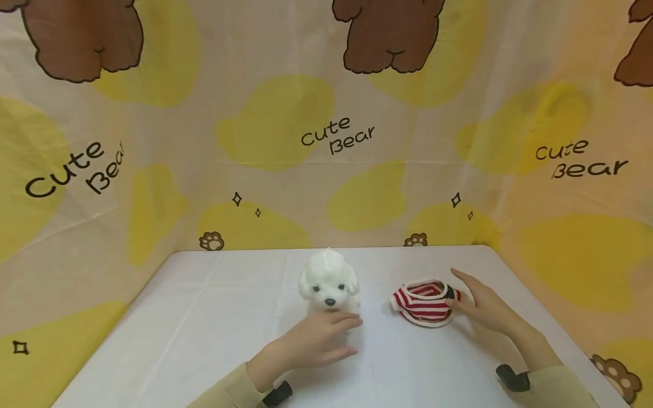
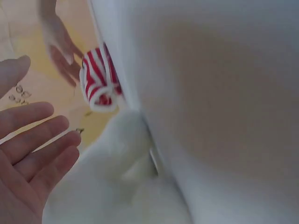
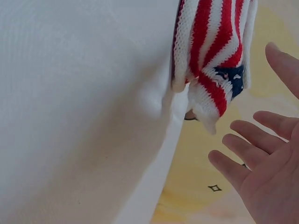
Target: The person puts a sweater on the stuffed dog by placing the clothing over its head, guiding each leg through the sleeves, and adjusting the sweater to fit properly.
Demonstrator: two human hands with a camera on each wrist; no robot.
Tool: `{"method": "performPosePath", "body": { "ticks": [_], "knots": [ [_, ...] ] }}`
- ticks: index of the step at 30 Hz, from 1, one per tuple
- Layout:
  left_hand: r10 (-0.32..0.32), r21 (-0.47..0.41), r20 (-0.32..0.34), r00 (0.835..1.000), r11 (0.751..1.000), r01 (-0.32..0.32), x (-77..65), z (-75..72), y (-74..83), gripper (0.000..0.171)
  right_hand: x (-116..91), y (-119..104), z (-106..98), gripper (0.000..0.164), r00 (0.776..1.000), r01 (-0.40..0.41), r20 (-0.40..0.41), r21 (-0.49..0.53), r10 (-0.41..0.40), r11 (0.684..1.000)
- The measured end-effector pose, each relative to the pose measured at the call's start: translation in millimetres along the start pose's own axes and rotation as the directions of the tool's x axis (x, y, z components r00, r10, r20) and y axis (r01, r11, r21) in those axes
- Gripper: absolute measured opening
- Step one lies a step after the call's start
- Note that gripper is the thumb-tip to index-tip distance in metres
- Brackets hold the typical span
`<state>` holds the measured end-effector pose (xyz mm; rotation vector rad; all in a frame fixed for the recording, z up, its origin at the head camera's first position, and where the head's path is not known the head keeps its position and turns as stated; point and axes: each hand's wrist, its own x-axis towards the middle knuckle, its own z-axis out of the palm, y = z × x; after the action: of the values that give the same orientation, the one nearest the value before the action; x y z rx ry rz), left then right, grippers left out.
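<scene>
A white plush dog (image 1: 329, 280) with dark eyes and a dark nose sits upright mid-table. My left hand (image 1: 321, 340) is in front of its body in the head view; the fingers are straight and spread, and nothing is between them. Seen from the left wrist, the dog's white fur (image 2: 117, 172) lies beside the fingers. To the right is a small knitted sweater (image 1: 425, 311) with red and white stripes and a dark blue patch. My right hand (image 1: 484, 306) is beside its right sleeve, fingers extended. In the right wrist view a gap separates the fingertips (image 3: 219, 158) from the knit.
The white table (image 1: 214, 328) carries the dog and the sweater. A printed cloth (image 1: 285, 124) with yellow patches, bears and lettering hangs behind it and at both sides. Dark straps (image 1: 512, 378) are on the wrists, by the beige sleeves.
</scene>
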<state>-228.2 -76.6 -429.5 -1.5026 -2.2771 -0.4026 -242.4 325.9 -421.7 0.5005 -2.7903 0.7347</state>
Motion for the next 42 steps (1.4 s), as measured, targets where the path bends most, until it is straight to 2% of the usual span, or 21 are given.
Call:
{"method": "performPosePath", "body": {
  "ticks": [4, 7, 13, 15, 18, 20, 22, 27, 30, 32, 35, 36, 39, 42],
  "knots": [
    [0.011, 0.03, -0.022, 1.0, 0.999, -0.01, 23.2, 15.5, 5.0, 0.046, 1.1, 5.8, 0.9, 0.071, 1.0, 0.012, -0.004, 0.009, -0.012, 1.0],
    [-0.019, 0.043, -0.045, 0.999, 0.999, 0.021, 41.6, 24.7, 8.8, 0.045, 3.0, 8.3, 1.1, 0.064, 0.998, 0.058, -0.021, 0.018, -0.058, 0.998],
    [-0.121, 0.038, -0.103, 0.987, 0.991, 0.125, 76.8, 41.1, 12.8, 0.042, 8.9, 9.5, 0.8, 0.053, 0.996, 0.083, -0.014, 0.057, -0.083, 0.995],
    [-0.163, 0.027, -0.12, 0.979, 0.985, 0.168, 87.4, 45.8, 12.5, 0.041, 11.9, 10.3, 1.4, 0.051, 0.997, 0.082, -0.006, 0.082, -0.082, 0.993],
    [-0.248, -0.004, -0.104, 0.963, 0.969, 0.248, 101.6, 52.0, 11.0, 0.039, 16.0, 11.4, 2.0, 0.049, 0.997, 0.071, 0.01, 0.113, -0.073, 0.991],
    [-0.314, -0.026, -0.08, 0.946, 0.949, 0.313, 109.9, 56.1, 9.1, 0.039, 18.0, 12.1, 2.1, 0.048, 0.998, 0.06, 0.021, 0.12, -0.063, 0.991],
    [-0.389, -0.052, -0.048, 0.92, 0.921, 0.386, 117.1, 60.3, 7.0, 0.039, 19.2, 12.5, 2.0, 0.047, 0.998, 0.049, 0.033, 0.117, -0.053, 0.992],
    [-0.554, -0.143, 0.043, 0.831, 0.82, 0.554, 130.4, 69.2, 1.6, 0.04, 20.7, 13.3, 2.0, 0.043, 0.997, 0.042, 0.065, 0.083, -0.047, 0.996],
    [-0.6, -0.209, 0.101, 0.793, 0.767, 0.607, 134.5, 75.4, -1.4, 0.033, 20.9, 14.1, 2.3, 0.04, 0.994, 0.027, 0.102, 0.094, -0.037, 0.995],
    [-0.62, -0.246, 0.129, 0.774, 0.736, 0.63, 136.1, 78.8, -2.7, 0.027, 20.8, 14.8, 2.7, 0.04, 0.993, 0.011, 0.118, 0.113, -0.025, 0.994],
    [-0.643, -0.297, 0.143, 0.753, 0.697, 0.652, 137.3, 82.7, -3.8, 0.019, 20.1, 16.0, 3.7, 0.037, 0.992, -0.014, 0.128, 0.134, -0.003, 0.991],
    [-0.648, -0.306, 0.135, 0.749, 0.692, 0.654, 137.6, 83.9, -4.3, 0.017, 19.8, 16.4, 4.1, 0.035, 0.992, -0.021, 0.124, 0.133, 0.004, 0.991],
    [-0.659, -0.326, 0.113, 0.744, 0.683, 0.654, 138.1, 87.3, -5.2, 0.012, 18.1, 16.6, 5.0, 0.03, 0.995, -0.032, 0.102, 0.119, 0.02, 0.992],
    [-0.661, -0.332, 0.076, 0.747, 0.689, 0.644, 139.1, 88.8, -5.1, 0.008, 15.7, 15.4, 4.1, 0.026, 0.997, -0.027, 0.068, 0.089, 0.021, 0.996]
  ]
}}
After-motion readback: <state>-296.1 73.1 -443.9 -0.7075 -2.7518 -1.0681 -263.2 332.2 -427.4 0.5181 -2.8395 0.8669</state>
